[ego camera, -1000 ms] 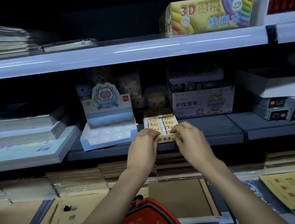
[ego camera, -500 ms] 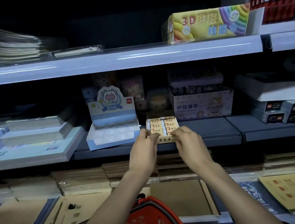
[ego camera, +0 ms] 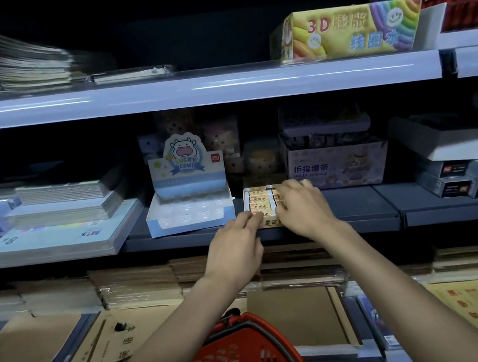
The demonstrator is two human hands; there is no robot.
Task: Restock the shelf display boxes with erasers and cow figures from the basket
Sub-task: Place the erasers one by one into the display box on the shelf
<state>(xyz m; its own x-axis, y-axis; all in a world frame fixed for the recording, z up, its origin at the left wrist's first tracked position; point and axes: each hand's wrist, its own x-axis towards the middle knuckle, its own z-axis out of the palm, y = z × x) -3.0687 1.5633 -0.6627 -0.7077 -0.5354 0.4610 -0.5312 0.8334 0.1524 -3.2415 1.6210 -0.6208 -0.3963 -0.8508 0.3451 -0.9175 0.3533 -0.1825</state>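
1. Since a second ago, the right hand [ego camera: 300, 210] has moved off the front edge of the eraser box [ego camera: 270, 222] and up over its contents. The left hand [ego camera: 234, 245] has stayed at the front left corner.
2. Right hand: fingers spread and lying flat across the right column of erasers [ego camera: 258, 199], covering them.
3. Left hand: fingers bent, tips touching the box's front left corner. Whether they pinch it or only press cannot be told.
4. The eraser box sits under both hands at the front lip of the dark shelf [ego camera: 359, 202], its front wall flush with that edge. Rows of yellow-labelled erasers show between the hands.
5. Just left of the left hand stands the cow display box [ego camera: 190, 222], its tray showing only pale moulded pockets. A narrow gap separates it from the eraser box.
6. Right of the right hand, bare shelf runs in front of a finger bandage box [ego camera: 337, 166].
7. Above the hands, the white upper shelf [ego camera: 183, 90] leaves open height.
8. Below the forearms, the red basket [ego camera: 258, 327] hangs; its contents cannot be made out.
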